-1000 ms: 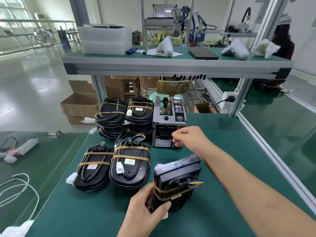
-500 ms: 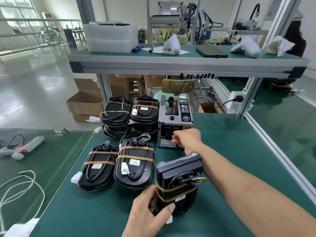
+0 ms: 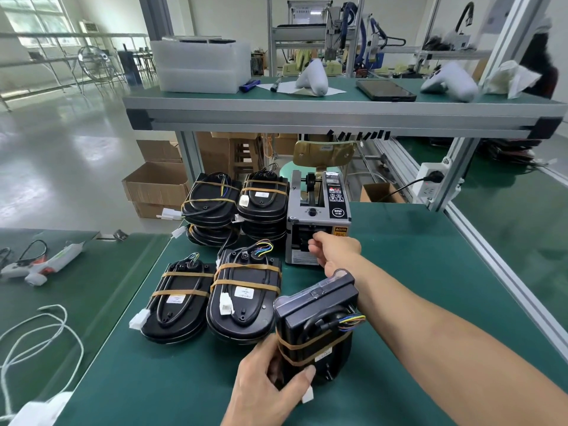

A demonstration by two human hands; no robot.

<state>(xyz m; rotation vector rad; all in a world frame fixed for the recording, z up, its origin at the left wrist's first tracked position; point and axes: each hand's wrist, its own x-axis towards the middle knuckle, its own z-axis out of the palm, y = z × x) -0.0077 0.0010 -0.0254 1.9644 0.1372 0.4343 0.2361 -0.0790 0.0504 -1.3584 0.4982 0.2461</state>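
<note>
My left hand [image 3: 270,382] grips a black display unit [image 3: 316,324] bound with rubber bands, holding it tilted above the green mat near the front. Coloured wires stick out of its right side. My right hand [image 3: 333,249] reaches forward to the front slot of the grey tape dispenser [image 3: 318,216], its fingers curled at the outlet. What the fingertips pinch there is hidden.
Several more banded black units [image 3: 244,295] lie or stack left of the dispenser on the green bench [image 3: 430,272]. An overhead shelf [image 3: 338,113] carries a foam box, a tablet and white pads. A glue gun [image 3: 43,264] and white cord lie on the left table.
My right hand has moved forward from above the held unit to the dispenser's front slot. The left hand keeps its grip on the unit.
</note>
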